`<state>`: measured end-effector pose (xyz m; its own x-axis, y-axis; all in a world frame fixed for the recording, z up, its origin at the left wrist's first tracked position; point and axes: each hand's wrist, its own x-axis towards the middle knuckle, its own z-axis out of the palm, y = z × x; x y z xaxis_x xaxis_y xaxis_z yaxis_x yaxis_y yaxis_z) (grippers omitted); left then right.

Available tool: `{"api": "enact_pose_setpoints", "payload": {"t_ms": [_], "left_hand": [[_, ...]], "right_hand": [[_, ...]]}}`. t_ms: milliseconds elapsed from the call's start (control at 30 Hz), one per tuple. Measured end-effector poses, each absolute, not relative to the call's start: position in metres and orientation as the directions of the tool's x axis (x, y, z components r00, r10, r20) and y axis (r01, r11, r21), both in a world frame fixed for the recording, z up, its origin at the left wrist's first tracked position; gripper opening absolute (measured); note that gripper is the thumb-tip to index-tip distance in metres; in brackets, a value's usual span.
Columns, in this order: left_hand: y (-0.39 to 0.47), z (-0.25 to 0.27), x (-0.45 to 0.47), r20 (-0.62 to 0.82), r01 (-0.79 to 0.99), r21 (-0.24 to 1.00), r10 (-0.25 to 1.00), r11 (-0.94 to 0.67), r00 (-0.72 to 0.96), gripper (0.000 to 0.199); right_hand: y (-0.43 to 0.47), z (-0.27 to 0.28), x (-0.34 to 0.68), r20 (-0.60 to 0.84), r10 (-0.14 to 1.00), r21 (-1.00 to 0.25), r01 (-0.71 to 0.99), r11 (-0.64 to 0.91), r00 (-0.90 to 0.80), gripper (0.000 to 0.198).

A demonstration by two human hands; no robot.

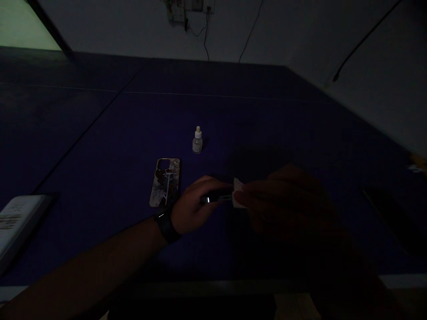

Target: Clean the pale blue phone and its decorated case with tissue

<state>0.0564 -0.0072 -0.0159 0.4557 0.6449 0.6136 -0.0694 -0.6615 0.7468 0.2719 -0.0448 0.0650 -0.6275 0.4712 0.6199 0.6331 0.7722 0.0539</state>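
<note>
My left hand [191, 206] is closed around a dark phone [218, 196], which is held edge-on just above the blue table. In my right hand [280, 200], pinched between the fingers, is a small white tissue or cloth [238, 200]. It touches the right end of the phone. Deep shadow hides much of the right hand. Beside my left hand lies a patterned phone case [166, 183] with a camera cutout. A small dropper bottle [197, 144] with a white cap stands upright beyond the hands.
At the left edge lies a white box [20, 222] with print on it. A dark flat object [390, 218] rests at the right, hard to make out. Cords [207, 35] hang from wall sockets behind the table. The room is very dim.
</note>
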Motion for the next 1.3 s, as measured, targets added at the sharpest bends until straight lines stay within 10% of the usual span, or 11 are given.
{"api": "enact_pose_setpoints", "payload": {"t_ms": [367,600,1300], "left_hand": [[-0.007,-0.014,0.056,0.635,-0.076,0.717,0.603,-0.693,0.483,0.022],[-0.008,-0.014,0.056,0.601,-0.082,0.754,0.634,-0.651,0.488,0.024],[-0.009,-0.015,0.058,0.605,-0.067,0.758,0.661,-0.649,0.443,0.021]], "right_hand": [[-0.042,0.070,0.268,0.712,0.343,0.127,0.593,0.795,-0.613,0.016],[-0.036,0.063,0.276,0.741,0.517,-0.242,0.547,0.801,-0.429,0.020],[-0.055,0.076,0.249,0.602,0.461,0.027,0.594,0.804,-0.652,0.018]]}}
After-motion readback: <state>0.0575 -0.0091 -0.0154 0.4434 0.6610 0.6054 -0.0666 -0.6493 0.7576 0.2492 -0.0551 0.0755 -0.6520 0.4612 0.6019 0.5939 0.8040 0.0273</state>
